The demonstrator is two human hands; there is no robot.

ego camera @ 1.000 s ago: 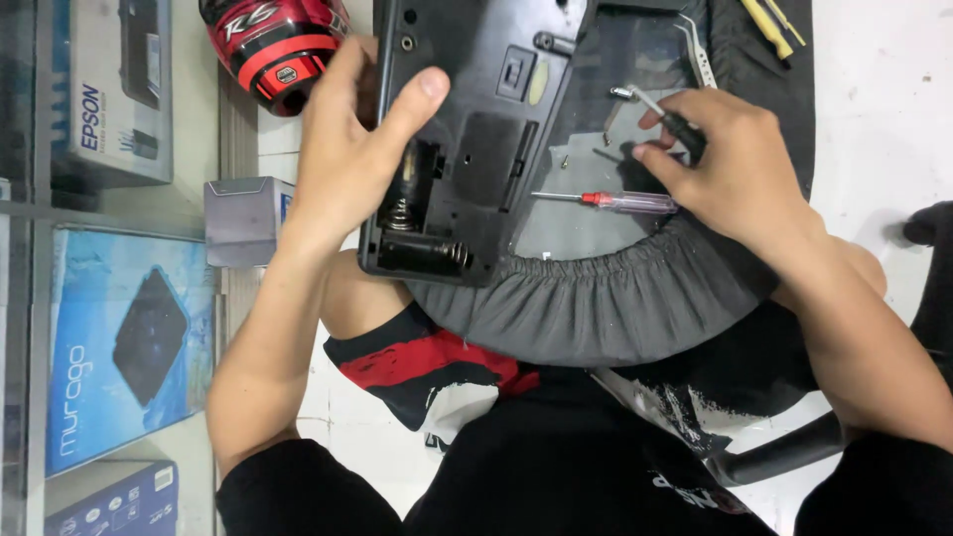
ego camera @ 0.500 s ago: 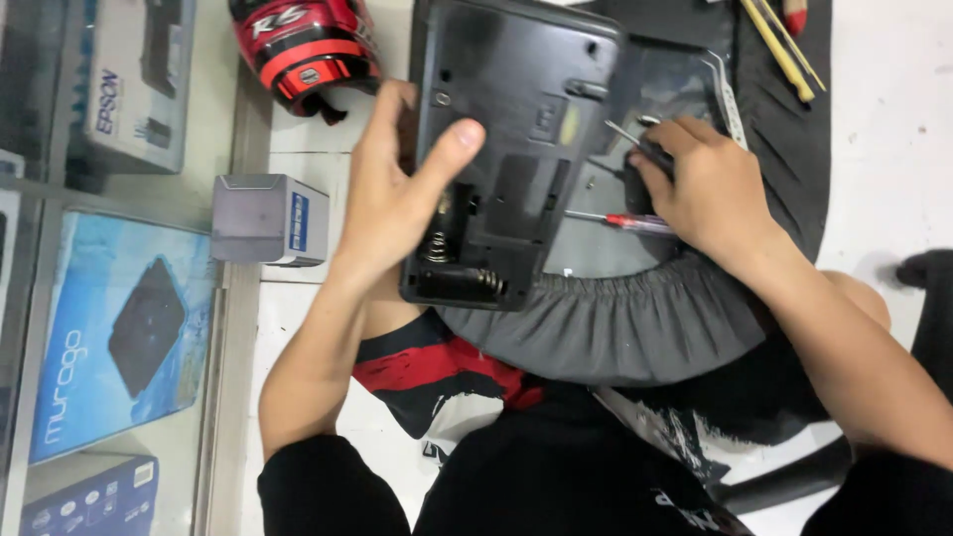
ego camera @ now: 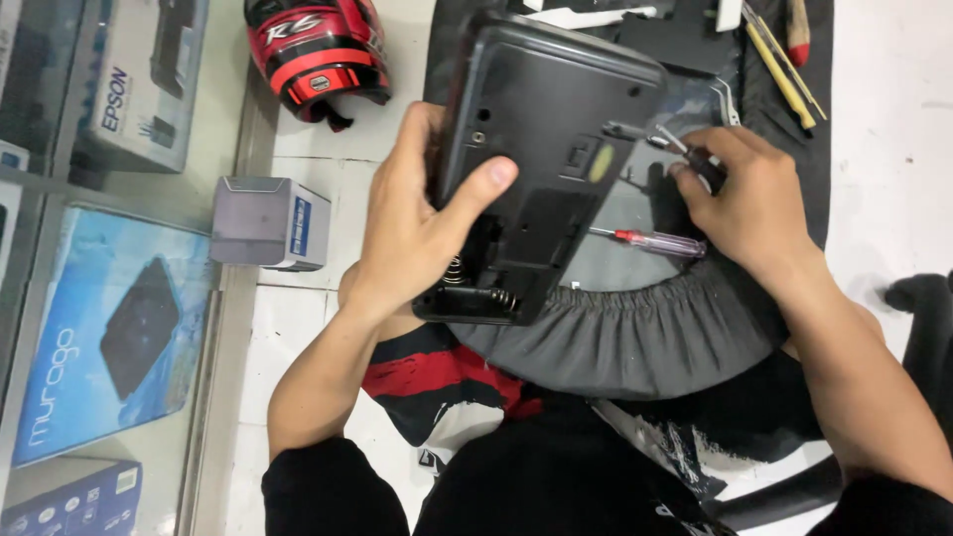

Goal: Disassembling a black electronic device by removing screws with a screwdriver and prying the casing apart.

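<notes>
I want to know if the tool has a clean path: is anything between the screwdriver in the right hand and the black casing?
Nothing visible. The right hand holds the screwdriver with its tip at the black casing; left hand grips the opposite edge.

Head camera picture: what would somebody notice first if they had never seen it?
Probably the big black plastic casing in the middle, gripped by the left hand, with battery springs showing at its lower end. The right hand holds a small screwdriver beside it. A shiny red and black helmet sits on the floor at the top left.
</notes>
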